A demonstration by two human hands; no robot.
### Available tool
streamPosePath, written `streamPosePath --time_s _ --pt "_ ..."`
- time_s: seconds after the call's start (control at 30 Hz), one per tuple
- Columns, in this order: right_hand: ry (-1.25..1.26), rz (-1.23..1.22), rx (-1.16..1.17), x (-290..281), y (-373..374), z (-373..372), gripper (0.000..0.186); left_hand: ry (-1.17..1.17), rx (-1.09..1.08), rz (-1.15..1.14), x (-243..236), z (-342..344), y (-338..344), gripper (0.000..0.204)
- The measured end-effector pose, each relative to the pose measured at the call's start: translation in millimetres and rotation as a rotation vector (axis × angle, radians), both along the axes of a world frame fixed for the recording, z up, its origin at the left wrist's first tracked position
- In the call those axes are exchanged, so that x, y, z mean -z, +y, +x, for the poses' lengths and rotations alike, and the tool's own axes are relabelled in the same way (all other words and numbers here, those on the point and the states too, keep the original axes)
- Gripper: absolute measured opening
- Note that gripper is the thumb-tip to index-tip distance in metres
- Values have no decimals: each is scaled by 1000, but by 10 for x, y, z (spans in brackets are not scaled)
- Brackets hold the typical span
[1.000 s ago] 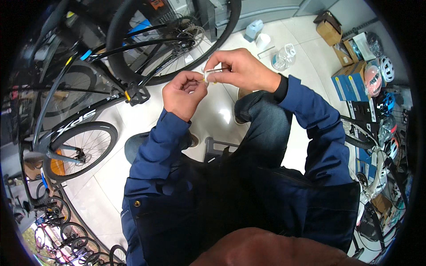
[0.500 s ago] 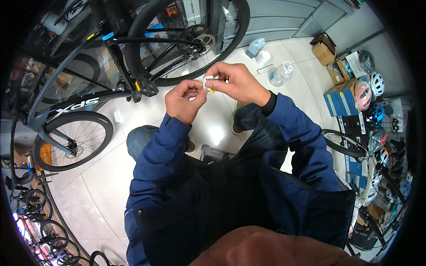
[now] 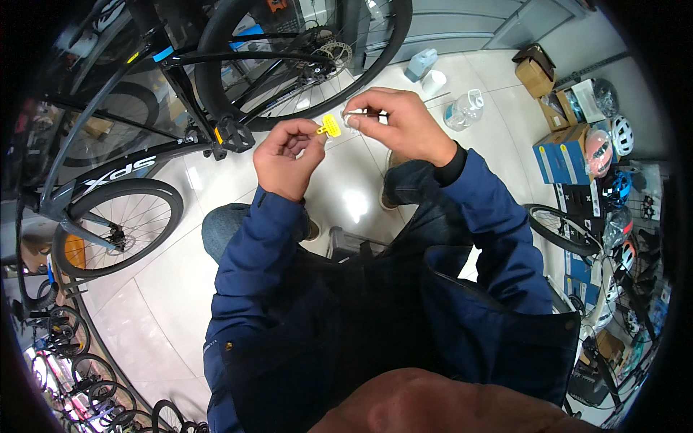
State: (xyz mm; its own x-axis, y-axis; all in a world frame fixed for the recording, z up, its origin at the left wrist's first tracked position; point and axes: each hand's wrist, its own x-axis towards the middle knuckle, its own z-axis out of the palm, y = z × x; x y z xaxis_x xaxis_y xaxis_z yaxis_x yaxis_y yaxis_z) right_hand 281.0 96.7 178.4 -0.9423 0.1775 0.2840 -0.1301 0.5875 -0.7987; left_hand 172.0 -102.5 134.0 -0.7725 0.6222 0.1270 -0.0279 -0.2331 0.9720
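My left hand pinches a small yellow plastic piece between thumb and fingertips, held up in front of me. My right hand is just to its right, fingers closed on a small pale clear part that touches or nearly touches the yellow piece. Both arms wear dark blue sleeves. Directly beyond the hands stands a black bicycle with its pedal and rear wheel close by.
A clear plastic bottle, a white cup and a blue bottle stand on the pale tiled floor. Cardboard boxes and helmets lie at the right. More bicycles line the lower left.
Both hands moved slightly down and apart, and the yellow piece now shows clearly in the left hand. The view has shifted, so the bicycle appears nearer the top.
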Motion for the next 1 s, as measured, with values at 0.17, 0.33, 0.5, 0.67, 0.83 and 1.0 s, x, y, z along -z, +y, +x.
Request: streamPosePath --time_s 0.17,0.33,0.5,0.67,0.83,1.0 --pt "167 -49 -75 -12 -67 19 21 -20 37 72 22 -3 17 23" --pt "101 -8 77 -19 -118 -7 22 104 45 -14 31 72 53 24" --pt "210 11 -128 -26 -142 -9 20 -61 -32 68 12 30 72 23" --pt "204 37 34 -28 -128 -21 18 1 6 27 48 66 113 23" --pt "203 63 84 -42 -106 -46 18 9 41 -11 30 71 96 24" --pt "266 64 -46 -31 -106 -46 18 46 51 15 -4 98 99 25"
